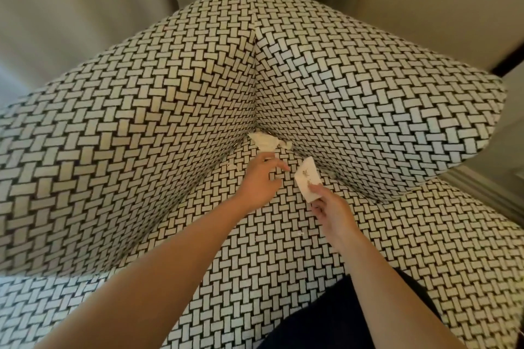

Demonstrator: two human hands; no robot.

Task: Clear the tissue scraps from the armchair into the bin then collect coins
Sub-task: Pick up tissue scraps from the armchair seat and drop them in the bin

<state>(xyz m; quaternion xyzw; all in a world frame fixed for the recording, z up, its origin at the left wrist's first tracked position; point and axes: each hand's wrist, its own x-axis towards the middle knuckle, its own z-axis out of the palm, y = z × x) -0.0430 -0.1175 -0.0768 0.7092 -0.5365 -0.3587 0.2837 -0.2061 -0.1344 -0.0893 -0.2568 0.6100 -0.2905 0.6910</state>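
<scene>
Pinching scrap [304,178], right hand [333,210], crumpled tissue [266,142] wedged in armchair [141,122] crease

No legible text or labels anywhere.

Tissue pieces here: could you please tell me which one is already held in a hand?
The flat white piece, pinched by the right hand; the crumpled wad lies loose in the armchair corner, near the left hand.
</scene>
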